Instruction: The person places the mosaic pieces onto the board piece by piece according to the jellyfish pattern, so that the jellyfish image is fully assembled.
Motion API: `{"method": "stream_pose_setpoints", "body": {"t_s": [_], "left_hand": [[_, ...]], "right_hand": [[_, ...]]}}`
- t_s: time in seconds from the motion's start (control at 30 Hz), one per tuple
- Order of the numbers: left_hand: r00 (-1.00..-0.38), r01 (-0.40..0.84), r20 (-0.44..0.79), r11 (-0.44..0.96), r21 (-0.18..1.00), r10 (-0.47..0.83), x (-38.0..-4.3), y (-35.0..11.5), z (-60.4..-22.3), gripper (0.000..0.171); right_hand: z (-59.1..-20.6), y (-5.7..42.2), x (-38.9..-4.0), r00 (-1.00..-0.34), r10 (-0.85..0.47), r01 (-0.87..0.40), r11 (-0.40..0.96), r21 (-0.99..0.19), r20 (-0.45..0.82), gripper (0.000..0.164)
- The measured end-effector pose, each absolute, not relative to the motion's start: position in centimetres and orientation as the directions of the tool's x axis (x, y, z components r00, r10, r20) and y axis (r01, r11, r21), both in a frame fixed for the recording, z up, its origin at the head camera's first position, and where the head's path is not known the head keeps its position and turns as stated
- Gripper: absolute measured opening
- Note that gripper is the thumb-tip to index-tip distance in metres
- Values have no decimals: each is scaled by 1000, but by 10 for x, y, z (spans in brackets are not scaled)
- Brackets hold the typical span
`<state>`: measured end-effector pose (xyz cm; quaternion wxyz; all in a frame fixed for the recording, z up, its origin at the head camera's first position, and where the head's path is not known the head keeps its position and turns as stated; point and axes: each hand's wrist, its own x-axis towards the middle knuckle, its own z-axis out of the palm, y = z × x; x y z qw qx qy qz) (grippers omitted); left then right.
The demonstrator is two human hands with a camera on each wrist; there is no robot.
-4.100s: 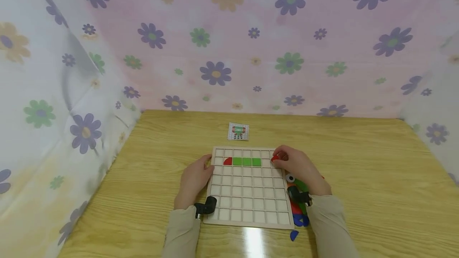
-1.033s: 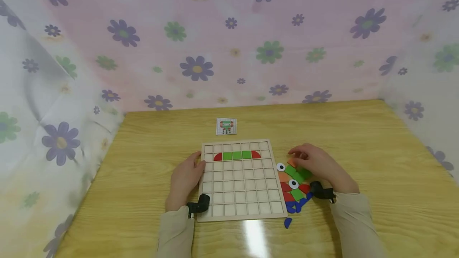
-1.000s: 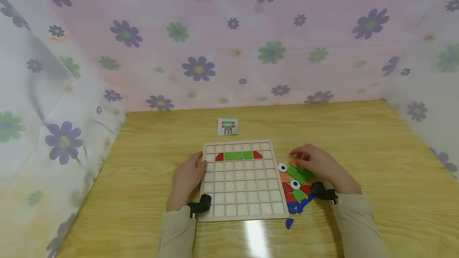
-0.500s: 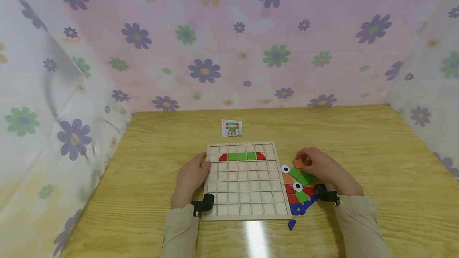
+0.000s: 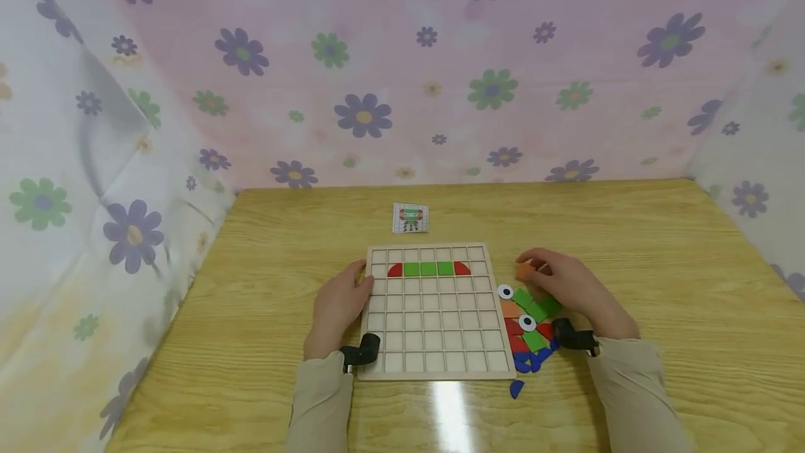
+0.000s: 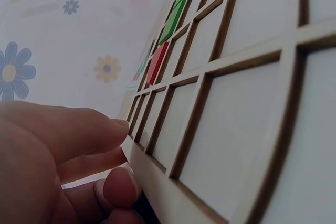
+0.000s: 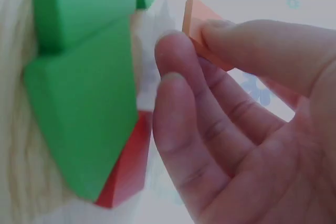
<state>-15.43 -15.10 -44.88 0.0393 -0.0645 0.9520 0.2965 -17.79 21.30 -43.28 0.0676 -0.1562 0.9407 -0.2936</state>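
Note:
A wooden grid board [image 5: 438,379] lies on the table, with a red quarter-round tile [image 5: 395,270], a row of green square tiles [image 5: 428,269] and another red quarter-round tile [image 5: 462,268] in its second row. My left hand [image 5: 339,301] holds the board's left edge, thumb at the rim, as the left wrist view shows. Beyond the board's right side, my right hand [image 5: 569,290] pinches an orange tile [image 7: 202,30] between thumb and fingertips, raised above the other pieces. Part of this tile is hidden by the thumb.
Right of the board lies a pile of loose pieces: green tiles [image 5: 534,340], red and blue ones, and round eye pieces [image 5: 527,323]. One blue half-round [image 5: 516,389] sits apart, nearer the front. A small picture card [image 5: 411,218] lies behind the board.
The right red tile, earlier in my right hand, now sits in the board. My right hand moved to the pile, picked up the orange tile and lifted it slightly away. My left hand stays at the edge.

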Motion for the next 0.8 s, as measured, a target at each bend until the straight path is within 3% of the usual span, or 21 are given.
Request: {"method": "stream_pose_setpoints", "body": {"t_s": [0.33,0.8], "left_hand": [[-988,-155,-96,819,552,-123,-155,-150,-447,42],[-985,-174,-99,785,595,-143,-153,-149,-446,38]], "right_hand": [[-431,192,-179,-942,-334,-258,768,-586,-22,26],[-429,145,-175,-902,-431,-353,715,-603,17,23]]}}
